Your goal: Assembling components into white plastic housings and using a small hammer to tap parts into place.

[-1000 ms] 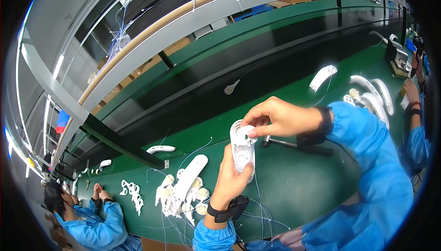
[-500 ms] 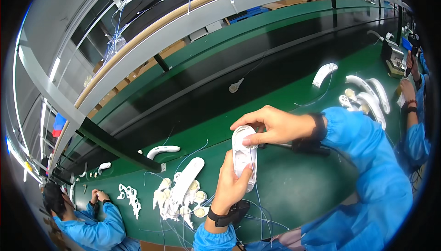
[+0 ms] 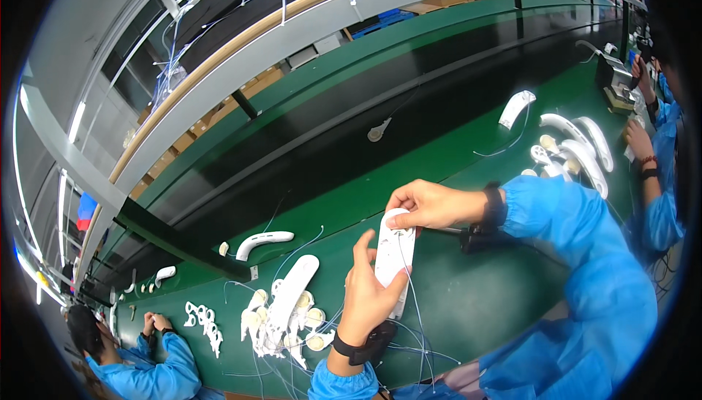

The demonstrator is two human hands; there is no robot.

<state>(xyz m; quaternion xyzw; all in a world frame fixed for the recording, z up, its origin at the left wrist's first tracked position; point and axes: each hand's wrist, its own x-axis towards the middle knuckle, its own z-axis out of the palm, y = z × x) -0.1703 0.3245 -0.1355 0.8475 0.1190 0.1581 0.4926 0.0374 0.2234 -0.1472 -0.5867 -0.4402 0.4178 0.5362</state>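
Observation:
A long white plastic housing (image 3: 395, 250) with rounded ends stands tilted between my hands, its open inner side facing me. My right hand (image 3: 435, 206) pinches its upper end, thumb on the inside and fingers curled behind. Around its lower part is my left hand (image 3: 368, 290), with the thumb across the near face and the index finger lifted off the left edge. A thin blue-grey cable (image 3: 415, 312) hangs from the housing down to the bench.
Left of my hands lies a pile of white parts with round cream discs (image 3: 314, 317) and loose cables, under a long curved white shell (image 3: 295, 287). Other curved shells (image 3: 585, 159) lie at the right. Co-workers sit at both sides. A dark conveyor belt (image 3: 329, 137) runs behind the bench.
My right hand has shifted slightly down, its fingers drawing in around the housing's top end. My left index finger has come away from the housing's edge. The view has shifted slightly.

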